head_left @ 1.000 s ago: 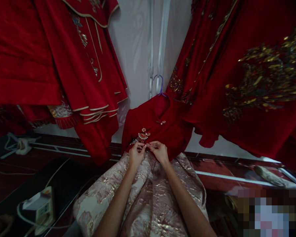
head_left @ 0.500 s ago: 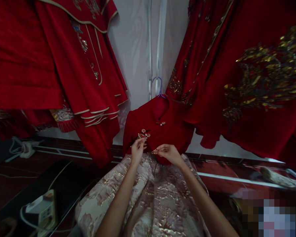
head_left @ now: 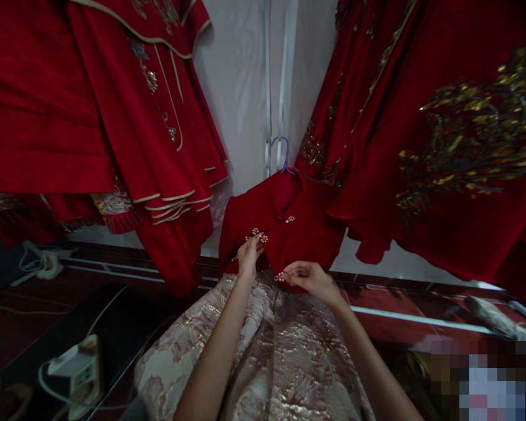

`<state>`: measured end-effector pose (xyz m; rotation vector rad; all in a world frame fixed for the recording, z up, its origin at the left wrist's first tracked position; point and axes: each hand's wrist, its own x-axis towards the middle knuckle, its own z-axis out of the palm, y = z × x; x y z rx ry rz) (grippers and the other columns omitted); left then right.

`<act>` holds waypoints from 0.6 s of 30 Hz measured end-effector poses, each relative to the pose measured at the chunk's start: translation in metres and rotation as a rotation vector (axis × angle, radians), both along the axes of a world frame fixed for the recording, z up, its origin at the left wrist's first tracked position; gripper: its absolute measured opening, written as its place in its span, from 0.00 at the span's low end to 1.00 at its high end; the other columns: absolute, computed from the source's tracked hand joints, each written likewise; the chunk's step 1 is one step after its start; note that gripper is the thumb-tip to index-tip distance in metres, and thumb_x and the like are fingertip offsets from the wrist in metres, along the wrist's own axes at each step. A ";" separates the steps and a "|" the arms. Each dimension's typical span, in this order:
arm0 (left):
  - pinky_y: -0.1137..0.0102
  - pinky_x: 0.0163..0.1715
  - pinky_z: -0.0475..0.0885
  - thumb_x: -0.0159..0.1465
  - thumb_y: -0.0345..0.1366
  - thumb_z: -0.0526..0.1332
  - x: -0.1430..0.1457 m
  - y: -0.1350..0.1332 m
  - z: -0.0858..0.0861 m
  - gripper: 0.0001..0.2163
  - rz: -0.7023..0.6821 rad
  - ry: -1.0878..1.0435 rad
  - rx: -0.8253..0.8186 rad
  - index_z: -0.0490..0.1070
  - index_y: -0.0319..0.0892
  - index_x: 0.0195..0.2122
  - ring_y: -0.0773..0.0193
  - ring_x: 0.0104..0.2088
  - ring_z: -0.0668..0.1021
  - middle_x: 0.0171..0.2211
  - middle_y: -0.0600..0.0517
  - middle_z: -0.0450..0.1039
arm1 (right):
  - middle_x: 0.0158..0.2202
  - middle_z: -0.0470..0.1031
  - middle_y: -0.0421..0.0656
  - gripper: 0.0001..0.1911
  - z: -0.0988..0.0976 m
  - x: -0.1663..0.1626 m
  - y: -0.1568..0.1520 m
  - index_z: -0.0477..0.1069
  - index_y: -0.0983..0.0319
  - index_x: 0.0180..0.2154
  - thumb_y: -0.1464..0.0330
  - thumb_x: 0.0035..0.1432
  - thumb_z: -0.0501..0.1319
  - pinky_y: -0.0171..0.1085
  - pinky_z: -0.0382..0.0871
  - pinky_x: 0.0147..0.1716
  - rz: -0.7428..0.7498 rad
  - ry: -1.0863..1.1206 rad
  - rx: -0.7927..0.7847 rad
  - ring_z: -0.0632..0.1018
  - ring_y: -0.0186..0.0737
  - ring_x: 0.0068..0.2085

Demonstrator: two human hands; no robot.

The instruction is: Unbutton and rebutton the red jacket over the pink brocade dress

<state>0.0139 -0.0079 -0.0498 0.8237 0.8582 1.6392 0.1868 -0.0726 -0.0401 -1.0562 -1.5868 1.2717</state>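
A short red jacket hangs in the middle on a purple hanger, with a small beaded flower clasp below its collar. My left hand is closed at the left side of the jacket front, its fingertips at a beaded flower ornament. Lower and to the right, my right hand pinches the edge of the jacket front, next to a small beaded clasp. The fingers partly hide the cloth they hold. Beneath the jacket spreads a pale, gold-patterned brocade skirt.
Red garments with pale piping hang at the left. Another red garment with gold sequins hangs at the right. A power strip with cables lies lower left on a dark surface. White metal rails run low behind the skirt.
My right hand has moved slightly down and right with the jacket edge and its clasp. My left hand has shifted slightly up and right at the flower ornament.
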 end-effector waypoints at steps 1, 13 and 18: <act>0.68 0.40 0.70 0.53 0.44 0.63 0.000 0.001 0.000 0.18 0.006 0.011 0.003 0.75 0.37 0.40 0.61 0.40 0.77 0.44 0.41 0.75 | 0.30 0.77 0.44 0.17 0.000 -0.001 -0.001 0.73 0.66 0.33 0.60 0.44 0.67 0.34 0.68 0.31 -0.003 -0.010 0.009 0.75 0.33 0.29; 0.68 0.40 0.70 0.58 0.34 0.56 0.018 0.020 -0.004 0.08 0.025 0.425 0.036 0.74 0.39 0.32 0.65 0.35 0.77 0.33 0.49 0.77 | 0.30 0.76 0.44 0.12 -0.001 -0.004 -0.004 0.72 0.65 0.32 0.62 0.47 0.65 0.35 0.69 0.34 -0.008 -0.091 0.133 0.76 0.36 0.32; 0.71 0.38 0.70 0.52 0.23 0.56 0.038 0.041 0.026 0.11 0.081 0.757 0.338 0.69 0.40 0.35 0.67 0.34 0.75 0.35 0.50 0.74 | 0.27 0.74 0.41 0.08 -0.003 0.003 -0.006 0.72 0.65 0.31 0.68 0.46 0.64 0.33 0.68 0.32 0.138 -0.127 0.076 0.74 0.33 0.30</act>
